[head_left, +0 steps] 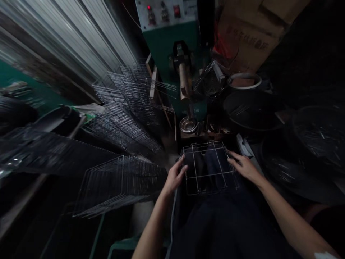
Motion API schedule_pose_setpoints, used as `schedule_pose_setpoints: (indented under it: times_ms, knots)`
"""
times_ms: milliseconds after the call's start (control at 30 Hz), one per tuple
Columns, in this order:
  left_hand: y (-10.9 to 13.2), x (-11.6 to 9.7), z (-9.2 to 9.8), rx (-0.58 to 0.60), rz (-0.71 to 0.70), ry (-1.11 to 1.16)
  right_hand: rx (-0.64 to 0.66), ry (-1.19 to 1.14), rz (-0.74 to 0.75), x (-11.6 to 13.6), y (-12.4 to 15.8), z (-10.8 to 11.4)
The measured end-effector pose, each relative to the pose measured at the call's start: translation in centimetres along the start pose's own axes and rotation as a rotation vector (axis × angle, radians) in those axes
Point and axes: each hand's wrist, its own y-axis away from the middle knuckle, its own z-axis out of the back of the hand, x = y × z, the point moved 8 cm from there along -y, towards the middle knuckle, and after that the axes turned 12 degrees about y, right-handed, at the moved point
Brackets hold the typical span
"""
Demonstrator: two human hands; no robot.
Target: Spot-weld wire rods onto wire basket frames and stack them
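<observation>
A rectangular wire rack (208,175) with crossing bars is held above my lap. My left hand (174,177) grips its left side, the thumb and fingers close around the edge wire. At the right side, the fingers of my right hand (244,167) pinch the rack's upper edge. Ahead of the rack stands a green machine (164,43) with a switch panel and a lit red lamp. Its metal arm (184,82) reaches toward me, above a small round metal dish (188,124).
To the left, many wire racks (126,104) stand stacked, with another row of bent wire frames (122,180) nearer me. Dark round basins (252,108) holding small metal parts crowd the right. A cardboard box (248,39) stands behind them.
</observation>
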Motion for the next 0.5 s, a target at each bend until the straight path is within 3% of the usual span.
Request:
schedule_pose_setpoints:
  times_ms: [100, 167, 267, 400, 500]
  knots:
    - [0.9, -0.3, -0.7, 0.321, 0.112, 0.080, 0.116, -0.037, 0.035, -0.6, 0.7, 0.3]
    - [1.5, -0.7, -1.0, 0.439, 0.129, 0.006, 0.238, -0.055, 0.050, -1.3, 1.0, 0.1]
    - [1.4, -0.9, -1.4, 0.432, 0.117, -0.203, 0.360, -0.085, 0.012, -2.4, 1.1, -0.4]
    - [0.7, -0.9, -1.8, 0.396, 0.130, -0.333, 0.373, -0.145, -0.084, -3.1, 1.3, -0.9]
    - [-0.5, -2.9, -0.1, 0.274, 0.035, -0.386, 0.402, -0.146, -0.113, -2.9, 1.4, -0.4]
